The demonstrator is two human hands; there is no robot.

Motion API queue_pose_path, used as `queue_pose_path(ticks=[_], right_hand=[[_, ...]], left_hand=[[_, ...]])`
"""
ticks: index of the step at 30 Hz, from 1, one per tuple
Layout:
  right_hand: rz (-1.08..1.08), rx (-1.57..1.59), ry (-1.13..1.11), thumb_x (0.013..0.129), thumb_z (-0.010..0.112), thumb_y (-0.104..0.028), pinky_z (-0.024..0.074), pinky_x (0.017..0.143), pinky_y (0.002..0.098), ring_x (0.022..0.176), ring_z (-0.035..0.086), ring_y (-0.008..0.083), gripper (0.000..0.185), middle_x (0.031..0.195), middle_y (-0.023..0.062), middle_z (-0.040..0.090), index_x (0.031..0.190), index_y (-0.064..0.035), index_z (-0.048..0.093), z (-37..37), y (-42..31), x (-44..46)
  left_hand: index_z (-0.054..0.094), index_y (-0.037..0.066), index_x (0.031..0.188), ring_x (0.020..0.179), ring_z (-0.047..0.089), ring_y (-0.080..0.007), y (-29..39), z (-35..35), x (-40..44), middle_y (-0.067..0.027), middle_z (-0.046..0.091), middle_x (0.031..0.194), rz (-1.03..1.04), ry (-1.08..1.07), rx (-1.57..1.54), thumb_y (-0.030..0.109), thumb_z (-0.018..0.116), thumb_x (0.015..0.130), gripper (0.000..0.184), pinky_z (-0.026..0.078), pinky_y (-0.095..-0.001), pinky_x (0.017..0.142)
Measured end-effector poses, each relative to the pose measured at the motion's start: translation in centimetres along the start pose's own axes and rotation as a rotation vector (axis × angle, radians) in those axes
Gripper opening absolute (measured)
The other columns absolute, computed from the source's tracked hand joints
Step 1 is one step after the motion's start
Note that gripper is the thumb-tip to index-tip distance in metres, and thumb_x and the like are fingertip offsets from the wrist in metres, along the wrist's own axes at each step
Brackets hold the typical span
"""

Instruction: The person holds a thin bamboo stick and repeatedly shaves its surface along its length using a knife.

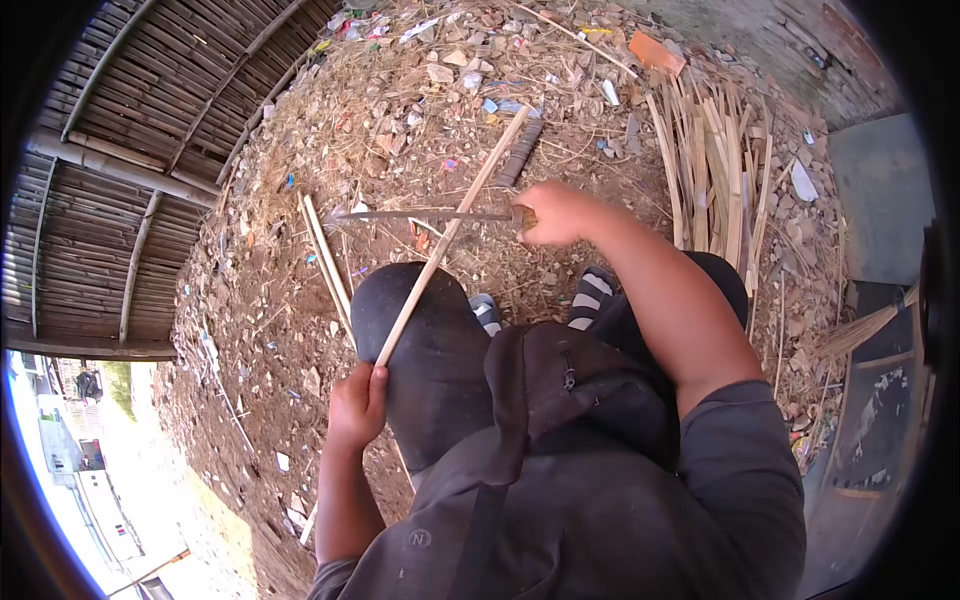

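Note:
My left hand is closed around the near end of a long pale bamboo strip. That strip slants away across my left knee, its far end close to the ground. In my closed right hand is the handle of a long-bladed knife. Its thin blade points left and crosses the strip beyond my knee; whether they touch I cannot tell. A dark, ridged, stick-like piece lies beside the strip's far end.
A pile of split bamboo strips lies on the ground at the right. Other strips are left of my knee. Stones and litter cover the dirt ground. A bamboo-slat wall stands at the left, with an orange brick piece farther off.

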State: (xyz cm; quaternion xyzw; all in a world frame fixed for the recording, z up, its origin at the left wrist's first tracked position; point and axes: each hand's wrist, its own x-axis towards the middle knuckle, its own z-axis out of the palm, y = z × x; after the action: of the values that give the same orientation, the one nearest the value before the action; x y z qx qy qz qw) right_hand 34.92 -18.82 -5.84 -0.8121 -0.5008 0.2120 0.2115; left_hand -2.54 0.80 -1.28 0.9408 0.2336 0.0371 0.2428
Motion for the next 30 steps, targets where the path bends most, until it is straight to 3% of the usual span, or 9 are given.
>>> queue_pose_path(ticks=[4,10,13,19,22,25,29,30], right_hand=[[0.33,0.187,0.12,0.075,0.073,-0.026,0.0542,0.082,0.045,0.094,0.068,0.0366,0.037,0.098,0.0198,0.071,0.106,-0.0069,0.069,-1.1,0.9,0.5],[0.021,-0.029,0.002,0.078,0.073,-0.029,0.0541,0.08,0.0449,0.09,0.07,0.0338,0.037,0.095,0.0195,0.072,0.107,-0.0062,0.069,-0.8,-1.8,-0.8],[0.015,-0.007,-0.02,0.074,0.072,-0.025,0.0535,0.082,0.0478,0.094,0.067,0.0385,0.033,0.095,0.0208,0.07,0.1,-0.005,0.068,-1.0,-1.7,-0.6],[0.249,0.172,0.119,0.074,0.069,-0.022,0.0536,0.082,0.0482,0.093,0.067,0.0391,0.03,0.09,0.0197,0.069,0.098,-0.0043,0.069,-0.6,-0.4,0.2],[-0.008,0.009,0.218,0.077,0.072,-0.026,0.0541,0.076,0.0466,0.083,0.069,0.0352,0.03,0.084,0.0154,0.071,0.103,-0.0101,0.07,0.4,-0.9,-0.2],[-0.03,-0.06,0.001,0.076,0.073,-0.026,0.0535,0.075,0.0472,0.082,0.069,0.0362,0.028,0.083,0.0169,0.069,0.098,-0.009,0.069,-0.6,-2.9,-0.8],[0.032,0.077,0.02,0.075,0.069,-0.022,0.0532,0.076,0.0481,0.088,0.068,0.0365,0.021,0.086,0.0164,0.069,0.09,-0.0073,0.067,-1.1,-1.7,-0.3],[0.069,0.069,0.127,0.075,0.069,-0.022,0.0533,0.076,0.0475,0.088,0.068,0.0371,0.022,0.085,0.0172,0.069,0.092,-0.0077,0.067,-0.8,-1.5,0.0]], left_hand=[[0.05,0.003,0.078,0.057,0.058,-0.0442,0.3,0.0,-0.2,-0.0224,0.056,0.061,-0.031,0.029,0.044,0.029,0.053,0.103,0.036,0.043,-0.0503,0.052],[0.051,0.003,0.078,0.058,0.059,-0.0446,0.0,0.2,0.2,-0.0227,0.056,0.061,-0.011,0.005,0.029,0.03,0.052,0.103,0.037,0.043,-0.0501,0.052],[0.051,0.003,0.078,0.058,0.058,-0.0448,-0.1,0.1,0.2,-0.0227,0.056,0.061,-0.028,-0.015,0.019,0.031,0.052,0.103,0.038,0.043,-0.0502,0.052],[0.05,0.003,0.079,0.058,0.058,-0.045,0.2,0.0,-0.2,-0.0225,0.057,0.062,-0.043,0.017,0.045,0.031,0.052,0.104,0.037,0.042,-0.0503,0.053],[0.05,0.003,0.079,0.058,0.057,-0.0448,0.2,0.2,0.0,-0.0223,0.056,0.062,-0.023,0.011,0.056,0.03,0.052,0.104,0.037,0.042,-0.0503,0.053],[0.05,0.003,0.079,0.057,0.057,-0.0443,-0.2,0.2,0.3,-0.0219,0.056,0.061,0.003,0.001,0.049,0.029,0.052,0.104,0.036,0.042,-0.0502,0.053],[0.049,0.003,0.078,0.057,0.056,-0.0435,-0.2,0.3,-0.2,-0.0214,0.055,0.061,-0.003,0.017,0.027,0.029,0.052,0.103,0.036,0.042,-0.0498,0.052],[0.049,0.003,0.078,0.057,0.056,-0.0433,0.0,0.3,0.0,-0.0213,0.055,0.061,-0.007,0.027,0.026,0.029,0.052,0.103,0.036,0.042,-0.0497,0.052]])
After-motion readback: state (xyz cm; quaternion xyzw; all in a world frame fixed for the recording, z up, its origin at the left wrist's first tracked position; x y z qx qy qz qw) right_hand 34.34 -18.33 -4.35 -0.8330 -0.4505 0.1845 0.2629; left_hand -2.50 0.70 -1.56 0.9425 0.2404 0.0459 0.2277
